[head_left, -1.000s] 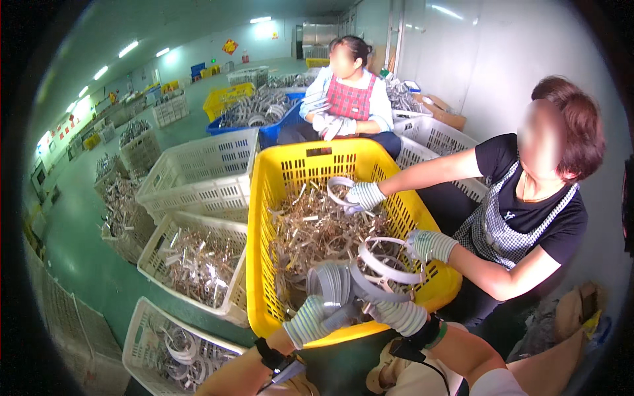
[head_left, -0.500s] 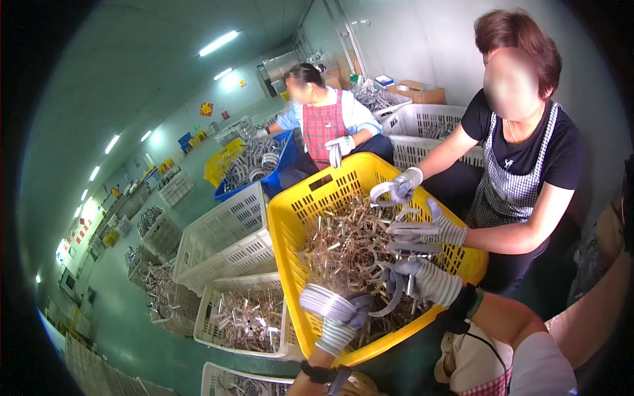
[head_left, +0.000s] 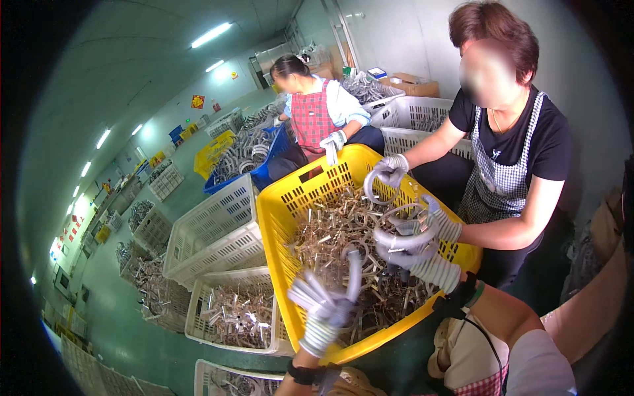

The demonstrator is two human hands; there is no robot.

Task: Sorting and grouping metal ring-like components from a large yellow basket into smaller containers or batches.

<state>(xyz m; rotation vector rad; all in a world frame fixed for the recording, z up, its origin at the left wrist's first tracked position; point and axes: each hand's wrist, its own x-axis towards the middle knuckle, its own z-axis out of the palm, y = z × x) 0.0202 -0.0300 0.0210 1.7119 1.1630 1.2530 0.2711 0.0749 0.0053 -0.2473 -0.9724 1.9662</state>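
Note:
A yellow slatted crate (head_left: 277, 218) in front of me is full of small metal clamp pieces (head_left: 330, 228). My left hand (head_left: 323, 305), in a grey knit glove, hangs over the crate's near side and grips a curved metal band (head_left: 354, 269). My gloved right hand (head_left: 417, 259) holds a metal ring clamp (head_left: 403, 239) over the crate's right part. A person in a black top and checked apron sits at the right; their gloved hands hold other metal rings (head_left: 375, 181) above the crate.
White slatted crates (head_left: 214, 228) with metal parts stand left of the yellow one, more at the back right (head_left: 416, 115). A second person in a red checked apron (head_left: 314, 119) sits behind the crate. A blue crate (head_left: 264, 171) and green floor lie beyond.
The view has swung and come closer to the crate. My left hand has lifted a curved band out of the pile; my right hand has drawn its ring nearer.

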